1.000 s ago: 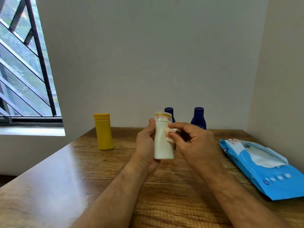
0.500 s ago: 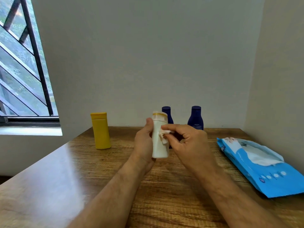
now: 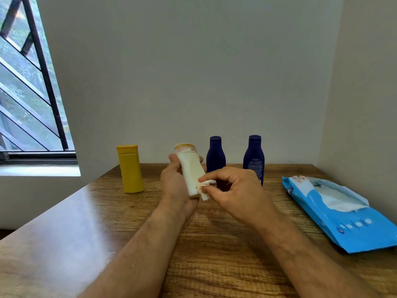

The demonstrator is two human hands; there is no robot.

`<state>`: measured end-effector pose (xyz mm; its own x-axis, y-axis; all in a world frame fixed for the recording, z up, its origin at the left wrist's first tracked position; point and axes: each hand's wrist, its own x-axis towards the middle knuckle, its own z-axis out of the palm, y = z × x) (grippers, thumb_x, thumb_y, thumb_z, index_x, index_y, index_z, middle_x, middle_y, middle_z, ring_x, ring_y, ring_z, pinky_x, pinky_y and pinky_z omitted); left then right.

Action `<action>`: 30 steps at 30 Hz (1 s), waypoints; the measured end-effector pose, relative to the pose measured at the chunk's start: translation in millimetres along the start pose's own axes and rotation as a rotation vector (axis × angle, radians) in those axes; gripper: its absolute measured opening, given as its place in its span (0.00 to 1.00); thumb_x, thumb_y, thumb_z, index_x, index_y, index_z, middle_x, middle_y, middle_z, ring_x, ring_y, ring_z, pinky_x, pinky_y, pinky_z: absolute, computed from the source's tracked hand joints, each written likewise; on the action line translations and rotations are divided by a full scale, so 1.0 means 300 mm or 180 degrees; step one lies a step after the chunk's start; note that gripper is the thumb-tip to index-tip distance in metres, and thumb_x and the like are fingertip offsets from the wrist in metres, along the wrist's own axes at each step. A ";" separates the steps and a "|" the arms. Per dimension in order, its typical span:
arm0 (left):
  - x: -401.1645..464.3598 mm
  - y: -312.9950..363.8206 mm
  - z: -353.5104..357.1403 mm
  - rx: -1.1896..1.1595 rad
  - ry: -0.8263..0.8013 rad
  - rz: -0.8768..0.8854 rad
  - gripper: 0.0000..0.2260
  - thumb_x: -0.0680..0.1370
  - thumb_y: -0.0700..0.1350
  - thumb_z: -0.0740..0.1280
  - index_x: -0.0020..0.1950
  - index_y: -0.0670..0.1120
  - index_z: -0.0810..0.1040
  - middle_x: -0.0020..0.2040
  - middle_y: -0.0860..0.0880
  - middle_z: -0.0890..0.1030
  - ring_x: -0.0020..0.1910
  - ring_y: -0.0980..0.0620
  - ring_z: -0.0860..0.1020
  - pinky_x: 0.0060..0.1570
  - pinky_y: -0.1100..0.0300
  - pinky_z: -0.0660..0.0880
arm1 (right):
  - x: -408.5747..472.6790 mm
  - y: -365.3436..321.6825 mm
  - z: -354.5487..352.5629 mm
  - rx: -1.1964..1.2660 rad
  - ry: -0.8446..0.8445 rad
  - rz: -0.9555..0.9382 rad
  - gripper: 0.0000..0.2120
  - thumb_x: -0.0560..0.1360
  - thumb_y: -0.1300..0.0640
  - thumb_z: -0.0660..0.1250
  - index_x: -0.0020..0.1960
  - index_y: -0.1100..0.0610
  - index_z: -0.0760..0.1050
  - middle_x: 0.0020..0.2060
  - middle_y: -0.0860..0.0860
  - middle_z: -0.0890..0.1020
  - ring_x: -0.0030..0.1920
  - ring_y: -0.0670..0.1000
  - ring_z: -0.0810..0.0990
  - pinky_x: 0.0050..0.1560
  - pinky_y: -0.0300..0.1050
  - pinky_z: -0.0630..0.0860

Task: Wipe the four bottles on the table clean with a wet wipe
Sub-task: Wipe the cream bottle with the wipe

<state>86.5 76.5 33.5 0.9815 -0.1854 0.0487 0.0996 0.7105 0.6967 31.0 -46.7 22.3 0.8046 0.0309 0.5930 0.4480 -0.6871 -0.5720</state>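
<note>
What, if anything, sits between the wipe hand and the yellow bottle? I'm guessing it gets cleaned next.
The cream bottle, gripped by the left hand, lies between the right hand pinching the wet wipe and the yellow bottle. Beyond it, only bare table shows.

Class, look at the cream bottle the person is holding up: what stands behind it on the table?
Behind the cream bottle stands a dark blue bottle, its cap and shoulders visible. Its lower part is hidden by the cream bottle and the right hand, which pinches the wet wipe.
</note>
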 end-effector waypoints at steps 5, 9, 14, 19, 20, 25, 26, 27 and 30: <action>-0.021 -0.023 0.009 0.0700 -0.0320 -0.0003 0.25 0.84 0.60 0.53 0.57 0.41 0.79 0.45 0.42 0.84 0.43 0.46 0.82 0.51 0.48 0.78 | -0.001 0.008 0.002 0.0187 0.0465 -0.0012 0.11 0.74 0.51 0.71 0.57 0.46 0.81 0.49 0.38 0.81 0.50 0.33 0.78 0.48 0.24 0.74; -0.030 -0.051 0.009 0.1293 -0.0600 0.0038 0.24 0.84 0.59 0.52 0.54 0.45 0.82 0.43 0.44 0.86 0.42 0.47 0.83 0.46 0.51 0.78 | 0.008 0.012 -0.013 0.0246 0.1079 0.0014 0.12 0.75 0.51 0.70 0.59 0.48 0.80 0.51 0.43 0.82 0.49 0.39 0.80 0.48 0.35 0.80; -0.032 -0.046 0.012 0.1038 -0.0473 -0.0014 0.25 0.84 0.59 0.53 0.55 0.41 0.81 0.45 0.41 0.85 0.44 0.45 0.83 0.49 0.49 0.79 | 0.007 0.007 -0.012 0.0248 0.0649 0.0025 0.09 0.73 0.52 0.72 0.54 0.46 0.82 0.49 0.42 0.81 0.48 0.38 0.78 0.48 0.29 0.76; 0.003 -0.016 -0.001 0.0254 -0.0036 -0.0045 0.28 0.83 0.62 0.54 0.58 0.38 0.78 0.44 0.41 0.81 0.42 0.45 0.78 0.49 0.49 0.76 | 0.004 -0.004 0.003 0.0208 -0.0098 -0.0009 0.08 0.72 0.53 0.74 0.50 0.44 0.83 0.47 0.40 0.81 0.46 0.38 0.77 0.44 0.28 0.74; 0.005 -0.016 -0.003 0.0217 0.0008 -0.0052 0.28 0.83 0.62 0.54 0.58 0.38 0.77 0.44 0.41 0.81 0.42 0.45 0.78 0.49 0.49 0.76 | 0.003 -0.003 0.004 0.0183 -0.0110 -0.0019 0.08 0.72 0.53 0.74 0.50 0.44 0.83 0.47 0.39 0.81 0.47 0.37 0.77 0.44 0.28 0.74; -0.020 -0.029 0.006 0.0457 -0.0235 -0.0134 0.21 0.84 0.55 0.55 0.58 0.40 0.79 0.45 0.41 0.82 0.43 0.46 0.81 0.48 0.51 0.79 | 0.003 0.006 0.001 0.0201 0.0331 0.0055 0.09 0.74 0.51 0.72 0.54 0.44 0.82 0.47 0.39 0.80 0.47 0.34 0.76 0.44 0.27 0.73; -0.021 -0.036 0.006 0.0567 -0.0327 -0.0095 0.20 0.85 0.52 0.55 0.55 0.40 0.81 0.44 0.41 0.83 0.41 0.46 0.82 0.46 0.52 0.79 | 0.005 0.007 0.000 0.0266 0.0453 0.0088 0.09 0.74 0.51 0.71 0.54 0.44 0.81 0.47 0.39 0.80 0.46 0.34 0.76 0.43 0.28 0.73; -0.022 -0.043 0.005 0.0692 -0.0400 -0.0042 0.20 0.85 0.50 0.55 0.51 0.41 0.82 0.43 0.41 0.83 0.40 0.47 0.82 0.44 0.52 0.79 | 0.008 0.008 -0.001 0.0331 0.0545 0.0129 0.09 0.75 0.51 0.71 0.55 0.44 0.81 0.48 0.40 0.80 0.44 0.34 0.76 0.42 0.29 0.74; -0.031 -0.055 0.009 0.0902 -0.0538 -0.0047 0.20 0.85 0.52 0.55 0.53 0.42 0.82 0.42 0.42 0.84 0.38 0.48 0.83 0.39 0.55 0.80 | 0.009 0.005 -0.005 0.0518 0.0649 0.0236 0.09 0.75 0.50 0.70 0.55 0.44 0.80 0.49 0.42 0.80 0.45 0.35 0.77 0.43 0.30 0.76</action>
<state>75.3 64.7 23.3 0.9368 -0.3211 0.1388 0.0406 0.4941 0.8685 33.3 -48.7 24.0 0.7498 -0.1732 0.6386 0.4608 -0.5559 -0.6918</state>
